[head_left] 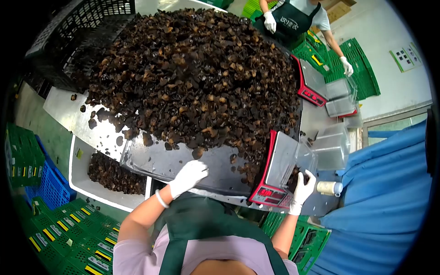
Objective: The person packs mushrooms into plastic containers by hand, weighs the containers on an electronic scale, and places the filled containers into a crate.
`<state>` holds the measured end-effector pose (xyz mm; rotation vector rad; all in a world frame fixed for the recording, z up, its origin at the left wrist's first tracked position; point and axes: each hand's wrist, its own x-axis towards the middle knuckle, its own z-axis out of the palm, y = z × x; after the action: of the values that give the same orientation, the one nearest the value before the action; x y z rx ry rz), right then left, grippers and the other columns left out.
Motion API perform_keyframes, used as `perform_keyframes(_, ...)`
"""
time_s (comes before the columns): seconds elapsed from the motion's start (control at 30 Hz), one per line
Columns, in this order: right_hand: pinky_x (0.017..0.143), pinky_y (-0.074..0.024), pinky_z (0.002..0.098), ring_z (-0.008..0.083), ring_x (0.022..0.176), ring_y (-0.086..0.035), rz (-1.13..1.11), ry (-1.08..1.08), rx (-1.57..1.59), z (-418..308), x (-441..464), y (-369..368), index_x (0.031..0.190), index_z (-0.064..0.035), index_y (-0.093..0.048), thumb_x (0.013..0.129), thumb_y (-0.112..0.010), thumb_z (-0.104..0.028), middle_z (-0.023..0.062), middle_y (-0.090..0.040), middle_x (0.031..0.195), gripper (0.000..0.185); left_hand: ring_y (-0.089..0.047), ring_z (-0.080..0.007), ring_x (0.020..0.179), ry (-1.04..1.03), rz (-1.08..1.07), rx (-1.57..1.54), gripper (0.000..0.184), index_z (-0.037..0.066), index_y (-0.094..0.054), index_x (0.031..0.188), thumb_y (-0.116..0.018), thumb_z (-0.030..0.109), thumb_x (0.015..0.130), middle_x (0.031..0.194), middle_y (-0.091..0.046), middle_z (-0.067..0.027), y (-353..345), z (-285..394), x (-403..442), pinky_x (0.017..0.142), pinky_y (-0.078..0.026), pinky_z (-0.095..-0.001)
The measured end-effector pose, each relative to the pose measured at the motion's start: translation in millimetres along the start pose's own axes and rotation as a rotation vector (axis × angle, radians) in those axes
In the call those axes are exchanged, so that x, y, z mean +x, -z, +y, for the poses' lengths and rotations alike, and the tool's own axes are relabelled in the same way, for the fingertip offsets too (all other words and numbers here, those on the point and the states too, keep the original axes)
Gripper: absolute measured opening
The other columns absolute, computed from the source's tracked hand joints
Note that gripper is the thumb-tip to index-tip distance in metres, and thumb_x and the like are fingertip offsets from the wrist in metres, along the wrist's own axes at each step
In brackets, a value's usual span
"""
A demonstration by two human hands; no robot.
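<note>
My left hand [189, 177], in a white glove, hovers over the near edge of a grey tray [167, 160]. Its fingers are loosely stretched and hold nothing that I can see. A large heap of dark brown wood ear mushrooms [197, 78] lies just beyond it. My right hand [302, 191], gloved too, is right of the nearer red scale [277, 169]. Its thumb and fingers curve around the near end of a clear plastic box [306, 156]. A few dark mushroom pieces [293, 178] show there, beside the fingers.
Stacked clear boxes [332, 149] and a white-and-cream cylinder [329, 188] are at the right, near a blue curtain [371, 197]. A white bin [78, 176] with mushrooms stands left. A black crate [68, 50] borders the heap. Across the table, a gloved co-worker [293, 20] stands near another red scale [311, 82].
</note>
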<state>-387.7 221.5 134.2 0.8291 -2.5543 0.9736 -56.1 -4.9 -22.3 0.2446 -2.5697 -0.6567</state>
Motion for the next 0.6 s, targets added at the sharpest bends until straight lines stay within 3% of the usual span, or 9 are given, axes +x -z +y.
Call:
perform_keyframes(0.07,0.094,-0.0421,0.0353,0.0258,0.103,-0.056,0.124,0.186,-0.050,-12,3,0,0.109,-0.0009,-0.062,0.077,-0.071,-0.007,0.0118,-0.060,0.107,0.034,-0.057,-0.0301,0.075,0.154,-0.010,0.066,0.015,0.008,-0.059,0.083,-0.063,0.010,0.069,0.079,-0.056,-0.0099,45,-5,-23,0.068,-0.049,-0.0389)
perform_keyframes(0.13,0.094,-0.0419,0.0356,0.0263,0.104,-0.056,0.135,0.197,-0.032,-41,7,-1,0.112,-0.0013,-0.062,0.076,-0.070,-0.003,0.0115,-0.060,0.109,0.037,-0.058,-0.0310,0.075,0.382,0.009,0.223,0.013,0.006,-0.060,0.082,-0.064,0.008,0.070,0.082,-0.059,-0.0105,82,-13,-69,0.066,-0.049,-0.0392)
perform_keyframes(0.27,0.090,-0.0447,0.0335,0.0234,0.098,-0.060,-0.226,0.156,0.332,-114,11,-39,0.101,-0.0025,-0.067,0.077,-0.067,-0.004,0.0106,-0.064,0.103,0.024,-0.057,-0.0305,0.083,0.694,0.164,0.503,0.010,0.006,-0.061,0.083,-0.066,0.007,0.074,0.087,-0.060,-0.0105,144,-8,-134,0.072,-0.047,-0.0394)
perform_keyframes(0.33,0.084,-0.0479,0.0331,0.0236,0.092,-0.063,-0.373,0.351,0.329,-142,11,-80,0.097,-0.0048,-0.069,0.077,-0.072,-0.010,0.0091,-0.067,0.095,0.021,-0.058,-0.0299,0.089,0.829,0.324,0.554,0.015,0.007,-0.063,0.087,-0.069,0.009,0.074,0.092,-0.061,-0.0101,155,-3,-124,0.078,-0.047,-0.0394)
perform_keyframes(0.4,0.081,-0.0494,0.0316,0.0244,0.090,-0.064,-0.462,0.456,0.465,-160,16,-133,0.096,-0.0054,-0.069,0.075,-0.075,-0.011,0.0101,-0.067,0.094,0.023,-0.059,-0.0287,0.093,0.827,0.377,0.417,0.020,0.007,-0.066,0.095,-0.069,0.012,0.076,0.100,-0.063,-0.0095,158,3,-79,0.082,-0.047,-0.0390)
perform_keyframes(0.43,0.084,-0.0494,0.0330,0.0261,0.094,-0.063,-0.495,0.516,0.452,-170,19,-156,0.099,-0.0066,-0.068,0.074,-0.076,-0.016,0.0106,-0.066,0.098,0.028,-0.059,-0.0281,0.095,0.714,0.397,0.412,0.021,0.008,-0.066,0.098,-0.068,0.011,0.077,0.102,-0.064,-0.0093,152,3,-53,0.084,-0.048,-0.0381)
perform_keyframes(0.5,0.094,-0.0465,0.0367,0.0281,0.114,-0.053,-0.593,0.640,0.256,-176,23,-198,0.119,-0.0127,-0.060,0.071,-0.078,-0.027,0.0125,-0.055,0.124,0.053,-0.060,-0.0282,0.096,0.571,0.418,0.241,0.022,0.008,-0.067,0.101,-0.065,0.007,0.080,0.101,-0.066,-0.0097,133,3,2,0.084,-0.049,-0.0376)
perform_keyframes(0.53,0.096,-0.0455,0.0375,0.0298,0.121,-0.048,-0.620,0.704,0.203,-184,23,-209,0.134,-0.0186,-0.049,0.067,-0.080,-0.032,0.0130,-0.047,0.135,0.075,-0.061,-0.0283,0.096,0.476,0.431,0.190,0.022,0.009,-0.067,0.103,-0.065,0.006,0.081,0.102,-0.066,-0.0102,114,-8,20,0.084,-0.050,-0.0371)
perform_keyframes(0.6,0.095,-0.0465,0.0372,0.0317,0.124,-0.044,-0.697,0.737,0.021,-199,17,-220,0.142,-0.0244,-0.038,0.065,-0.081,-0.033,0.0129,-0.042,0.140,0.088,-0.061,-0.0273,0.098,0.447,0.492,0.141,0.029,0.008,-0.065,0.110,-0.066,0.009,0.080,0.105,-0.065,-0.0115,76,-23,57,0.087,-0.051,-0.0357)
